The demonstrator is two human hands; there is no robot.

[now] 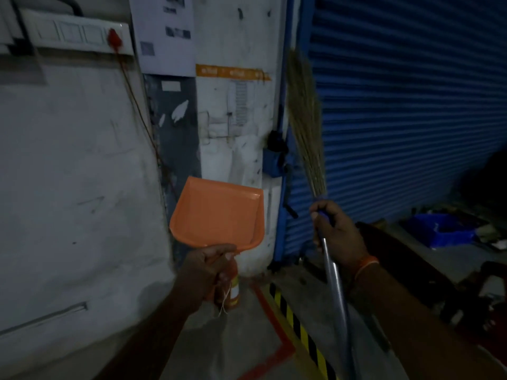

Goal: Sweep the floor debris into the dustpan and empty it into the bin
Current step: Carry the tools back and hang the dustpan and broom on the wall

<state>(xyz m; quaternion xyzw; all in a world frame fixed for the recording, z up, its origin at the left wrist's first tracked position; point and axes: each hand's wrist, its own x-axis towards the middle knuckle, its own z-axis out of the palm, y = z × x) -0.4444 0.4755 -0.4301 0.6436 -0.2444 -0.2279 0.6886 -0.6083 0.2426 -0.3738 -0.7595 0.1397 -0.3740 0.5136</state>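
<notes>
My left hand (210, 266) grips the handle of an orange dustpan (219, 212), held up in the air with its scoop pointing up toward the white pillar; the scoop looks empty. A white string hangs from the handle. My right hand (338, 231) grips the metal handle of a grass broom (304, 119), which stands upright with its straw bristles pointing up in front of the blue shutter. No bin can be made out in the dim light.
A white wall (68, 174) stands left, a white pillar (236, 119) ahead and a blue roller shutter (411, 105) right. Yellow-black tape (299, 325) and a red line cross the floor. A blue crate (441, 229) and dark clutter lie at right.
</notes>
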